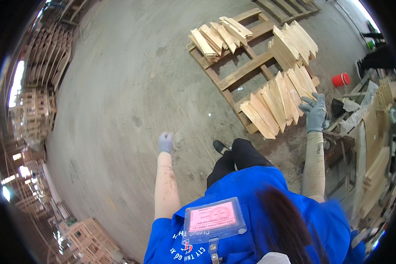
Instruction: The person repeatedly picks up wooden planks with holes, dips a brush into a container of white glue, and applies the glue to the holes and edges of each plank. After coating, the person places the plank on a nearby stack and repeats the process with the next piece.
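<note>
On the grey concrete floor lies a wooden pallet, and short wooden boards lean in rows on top of it. The person's right hand, in a grey glove, reaches out to the near row of boards and touches its right end, with the fingers spread wide and holding nothing. The left hand, also in a grey glove, hangs over the bare floor, well apart from the pallet; it looks loosely curled and holds nothing. More boards sit in a second pile at the far side of the pallet. A red bucket stands near the pallet on the right. Stacks of pallets stand far off to the left.
</note>
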Tool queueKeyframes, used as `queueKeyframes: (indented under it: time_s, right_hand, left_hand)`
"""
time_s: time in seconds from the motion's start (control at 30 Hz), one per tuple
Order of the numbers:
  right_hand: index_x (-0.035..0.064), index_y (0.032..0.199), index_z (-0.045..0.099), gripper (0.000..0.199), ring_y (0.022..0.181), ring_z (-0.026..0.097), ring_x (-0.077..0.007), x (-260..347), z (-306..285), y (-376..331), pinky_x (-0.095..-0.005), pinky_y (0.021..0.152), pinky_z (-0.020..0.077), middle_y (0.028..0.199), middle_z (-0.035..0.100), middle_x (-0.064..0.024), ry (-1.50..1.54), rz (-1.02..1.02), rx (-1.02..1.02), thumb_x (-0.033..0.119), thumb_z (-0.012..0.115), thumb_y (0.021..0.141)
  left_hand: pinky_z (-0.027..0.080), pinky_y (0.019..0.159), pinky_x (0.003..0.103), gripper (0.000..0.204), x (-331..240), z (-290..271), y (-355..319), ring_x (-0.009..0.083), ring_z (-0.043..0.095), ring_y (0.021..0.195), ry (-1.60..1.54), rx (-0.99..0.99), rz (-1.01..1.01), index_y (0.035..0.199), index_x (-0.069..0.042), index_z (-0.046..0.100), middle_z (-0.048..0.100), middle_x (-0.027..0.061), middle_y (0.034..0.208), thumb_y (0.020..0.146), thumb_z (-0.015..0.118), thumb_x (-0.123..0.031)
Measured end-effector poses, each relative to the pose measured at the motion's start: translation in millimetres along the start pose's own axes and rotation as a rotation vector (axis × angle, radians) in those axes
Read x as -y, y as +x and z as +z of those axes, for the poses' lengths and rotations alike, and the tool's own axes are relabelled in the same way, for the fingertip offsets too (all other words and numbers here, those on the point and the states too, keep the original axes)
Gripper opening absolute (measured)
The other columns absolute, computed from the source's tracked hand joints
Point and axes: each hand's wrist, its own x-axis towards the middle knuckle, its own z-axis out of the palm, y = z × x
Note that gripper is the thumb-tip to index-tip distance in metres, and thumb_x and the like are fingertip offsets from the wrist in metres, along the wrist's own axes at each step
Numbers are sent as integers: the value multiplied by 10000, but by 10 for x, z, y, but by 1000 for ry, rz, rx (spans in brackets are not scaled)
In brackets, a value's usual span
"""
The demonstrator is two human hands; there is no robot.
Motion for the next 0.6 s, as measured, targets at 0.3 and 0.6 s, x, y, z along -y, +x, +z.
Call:
queueKeyframes:
  time_s: [0.3,0.6]
  right_hand:
    - [19,962,444,373,724,606,-220,-166,195,84,-336,696,532,887,597,-192,296,-109,-300,389,456,923]
    - [-5,1133,489,658,799,587,-221,-92,893,484,-343,769,513,946,598,-173,416,108,-450,568,250,915]
  left_hand:
    - [459,693,304,238,-2294,826,1418,201,584,740,-153,444,571,901,6,616,635,123,827,805,609,-212]
    - [473,722,333,318,-2142,447,2460,260,623,800,308,304,392,877,15,638,644,180,863,768,630,-284]
